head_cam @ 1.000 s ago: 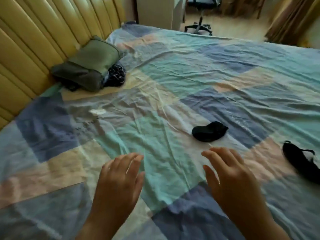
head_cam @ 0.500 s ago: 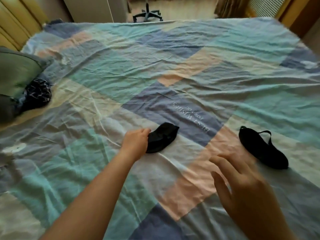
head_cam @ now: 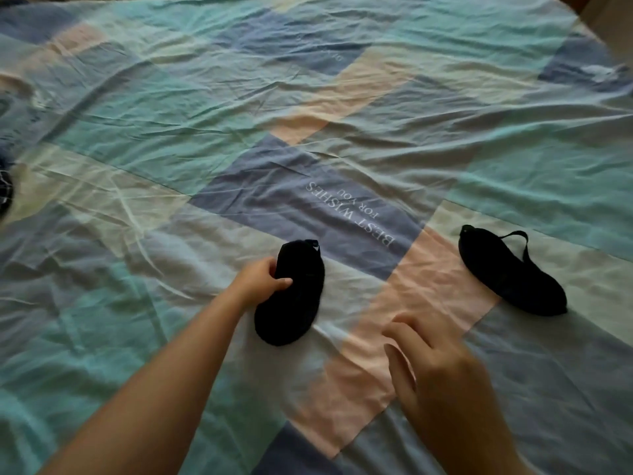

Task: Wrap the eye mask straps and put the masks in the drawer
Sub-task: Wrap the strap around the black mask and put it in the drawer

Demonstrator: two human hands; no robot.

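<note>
The left hand [head_cam: 260, 281] pinches the bundled black fabric eye mask [head_cam: 291, 296]; the right hand [head_cam: 442, 368] hovers empty, fingers loosely spread. Next comes the loose-strapped black mask [head_cam: 510, 272] at three o'clock, unwrapped.

The bedsheet [head_cam: 205, 97] is thin, matt, creased patchwork-print cloth. Both eye masks, near [head_cam: 291, 296] and right [head_cam: 510, 274], are soft matt black fabric.

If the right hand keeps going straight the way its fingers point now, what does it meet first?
Most likely the held eye mask that the left hand grips: the right hand has its fingers aimed up and left across bare bedsheet. Height above the sheet is unclear, so it may brush fabric first.
</note>
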